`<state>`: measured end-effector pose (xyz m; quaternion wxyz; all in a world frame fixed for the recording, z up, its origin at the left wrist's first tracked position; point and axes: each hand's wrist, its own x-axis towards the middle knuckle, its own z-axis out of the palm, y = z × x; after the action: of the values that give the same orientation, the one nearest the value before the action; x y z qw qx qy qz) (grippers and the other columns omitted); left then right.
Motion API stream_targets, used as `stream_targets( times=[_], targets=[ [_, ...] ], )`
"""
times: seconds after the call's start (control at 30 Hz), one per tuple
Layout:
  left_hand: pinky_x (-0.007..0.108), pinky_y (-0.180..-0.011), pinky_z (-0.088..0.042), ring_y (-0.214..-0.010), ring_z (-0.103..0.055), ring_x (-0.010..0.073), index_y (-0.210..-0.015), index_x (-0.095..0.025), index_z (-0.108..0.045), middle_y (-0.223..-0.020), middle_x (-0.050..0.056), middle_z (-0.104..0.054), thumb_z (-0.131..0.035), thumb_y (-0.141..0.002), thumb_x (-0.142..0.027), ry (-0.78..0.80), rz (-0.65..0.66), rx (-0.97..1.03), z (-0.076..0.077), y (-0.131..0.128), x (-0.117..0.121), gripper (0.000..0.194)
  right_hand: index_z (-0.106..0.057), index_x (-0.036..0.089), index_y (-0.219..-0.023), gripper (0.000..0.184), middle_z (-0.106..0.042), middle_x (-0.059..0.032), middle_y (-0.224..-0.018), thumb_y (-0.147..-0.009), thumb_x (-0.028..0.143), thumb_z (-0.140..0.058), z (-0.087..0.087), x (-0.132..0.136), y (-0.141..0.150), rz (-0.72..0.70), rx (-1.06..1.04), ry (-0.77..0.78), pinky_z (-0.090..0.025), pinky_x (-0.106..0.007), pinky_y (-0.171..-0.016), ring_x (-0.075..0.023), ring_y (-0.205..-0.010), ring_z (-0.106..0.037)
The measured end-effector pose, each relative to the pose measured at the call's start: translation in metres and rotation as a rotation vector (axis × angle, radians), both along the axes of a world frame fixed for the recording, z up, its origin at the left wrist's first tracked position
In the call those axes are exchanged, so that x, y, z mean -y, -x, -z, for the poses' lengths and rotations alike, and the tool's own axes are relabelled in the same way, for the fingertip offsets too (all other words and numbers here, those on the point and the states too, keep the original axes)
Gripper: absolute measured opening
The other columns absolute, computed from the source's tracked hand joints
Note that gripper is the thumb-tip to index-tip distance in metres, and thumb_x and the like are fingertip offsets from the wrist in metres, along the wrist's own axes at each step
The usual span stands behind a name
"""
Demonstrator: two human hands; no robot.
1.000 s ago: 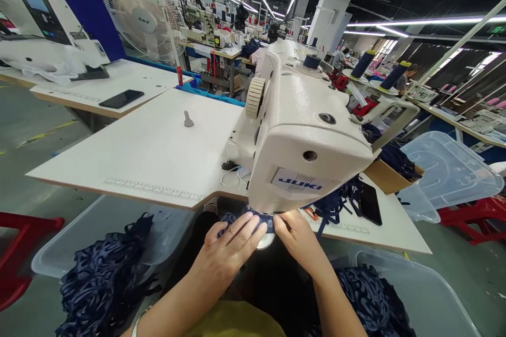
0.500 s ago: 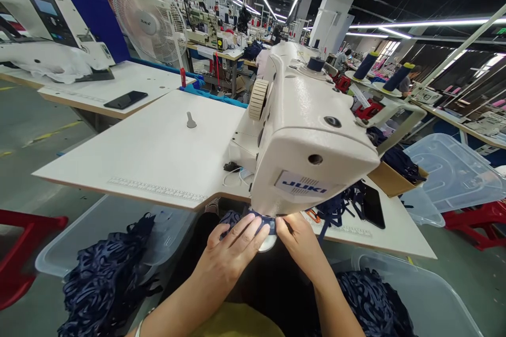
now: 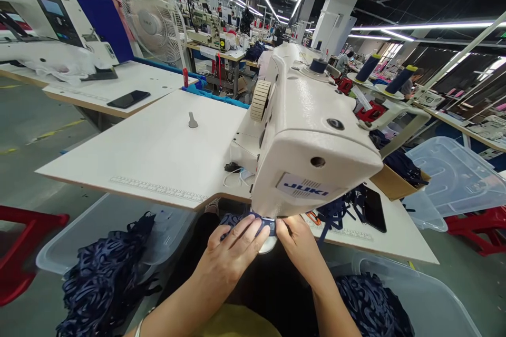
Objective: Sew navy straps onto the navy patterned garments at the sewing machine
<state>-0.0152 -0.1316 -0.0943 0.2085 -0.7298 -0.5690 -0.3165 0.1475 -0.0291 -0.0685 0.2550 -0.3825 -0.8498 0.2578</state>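
Note:
A white sewing machine (image 3: 300,158) stands before me, its needle area hidden behind the head. Under its front lies a navy patterned fabric piece (image 3: 267,227). My left hand (image 3: 237,242) grips the fabric from the left, fingers close together on top of it and the thumb bent at the side. On the right, the fabric's edge is pinched between the thumb and fingers of my right hand (image 3: 293,237). A pale round part (image 3: 269,245) of the machine shows just below the fabric, between my hands.
Clear plastic bins with navy fabric (image 3: 106,268) and more navy pieces (image 3: 373,300) stand low on both sides. A phone (image 3: 373,209), navy straps (image 3: 336,213) and orange-handled snips (image 3: 313,218) lie right on the white table (image 3: 158,152). A cardboard box (image 3: 399,181) sits beyond them.
The view has shifted very slightly. Both hands keep the same hold on the fabric, with no clear movement.

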Motion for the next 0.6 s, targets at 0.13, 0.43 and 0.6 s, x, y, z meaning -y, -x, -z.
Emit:
stream_targets(
  times=[0.13,0.43,0.6],
  targets=[
    [0.029,-0.105,-0.019,-0.118,-0.053,0.0125,-0.126,-0.025,-0.058,-0.124,0.0,-0.064,-0.031,-0.101,-0.021,0.019,0.018,0.03,0.003,0.001,0.001,0.037,-0.054,0.021,-0.076,0.023,-0.061,-0.002,-0.081,-0.094,0.023,-0.039,0.0,0.001,0.001,-0.017,-0.041,0.023,-0.039,-0.028,-0.073,-0.0168,-0.079,-0.055],
    [0.031,-0.105,-0.024,-0.125,-0.045,0.0169,-0.131,-0.02,-0.052,-0.125,0.005,-0.061,-0.039,-0.097,-0.018,0.036,0.035,-0.032,0.003,0.008,0.008,0.037,-0.055,0.02,-0.074,0.03,-0.061,-0.004,-0.077,-0.095,0.032,-0.037,0.012,0.002,0.0,-0.018,-0.091,0.092,-0.043,-0.029,-0.073,-0.0186,-0.075,-0.056],
    [0.036,-0.104,-0.036,-0.129,-0.041,0.0213,-0.134,-0.021,-0.043,-0.132,0.01,-0.051,-0.047,-0.088,-0.017,0.219,0.113,0.09,-0.003,0.014,0.015,0.047,-0.061,0.021,-0.087,0.035,-0.069,-0.0094,-0.091,-0.09,0.05,-0.043,0.034,-0.008,-0.008,0.002,-0.156,0.106,-0.05,-0.032,-0.077,-0.0234,-0.084,-0.064]
  ],
)
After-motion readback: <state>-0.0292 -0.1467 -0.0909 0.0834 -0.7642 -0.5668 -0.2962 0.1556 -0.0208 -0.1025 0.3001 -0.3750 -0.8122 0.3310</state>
